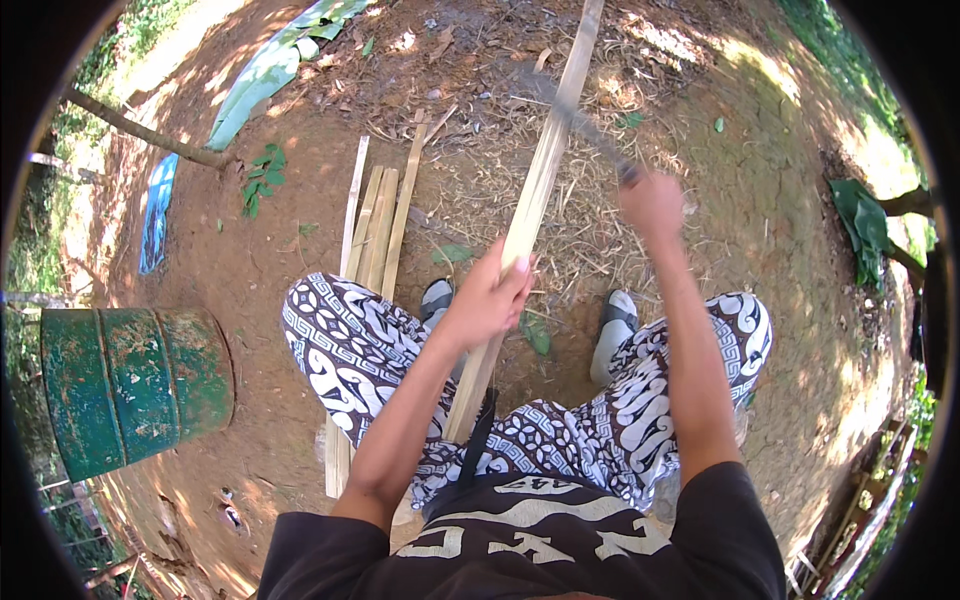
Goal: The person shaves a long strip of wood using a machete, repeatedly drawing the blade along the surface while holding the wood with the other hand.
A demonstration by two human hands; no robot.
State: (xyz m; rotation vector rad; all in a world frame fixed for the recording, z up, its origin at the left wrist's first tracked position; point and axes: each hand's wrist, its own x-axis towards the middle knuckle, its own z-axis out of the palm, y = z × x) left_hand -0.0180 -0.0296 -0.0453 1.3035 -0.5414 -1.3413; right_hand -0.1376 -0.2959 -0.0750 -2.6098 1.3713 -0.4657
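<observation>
A long pale strip of split bamboo or wood point(536, 187) runs from my lap up past the far edge of the view. My left hand point(490, 300) is wrapped round it near its lower part. In my right hand point(652, 207) is the dark handle of a knife point(597, 137), whose blade is smeared by motion. The blade crosses the strip well beyond my left hand; whether it touches or cuts the wood I cannot tell. Thin shavings point(585, 220) litter the ground under the strip, between and beyond my feet.
Several similar strips point(378, 230) lie on the ground by my left knee. A rusty green drum point(135, 385) is at the left, near a thin trunk point(150, 132) and a blue plastic piece point(157, 213). A large leaf point(262, 85) lies far left. Stacked wood point(855, 510) is at the lower right.
</observation>
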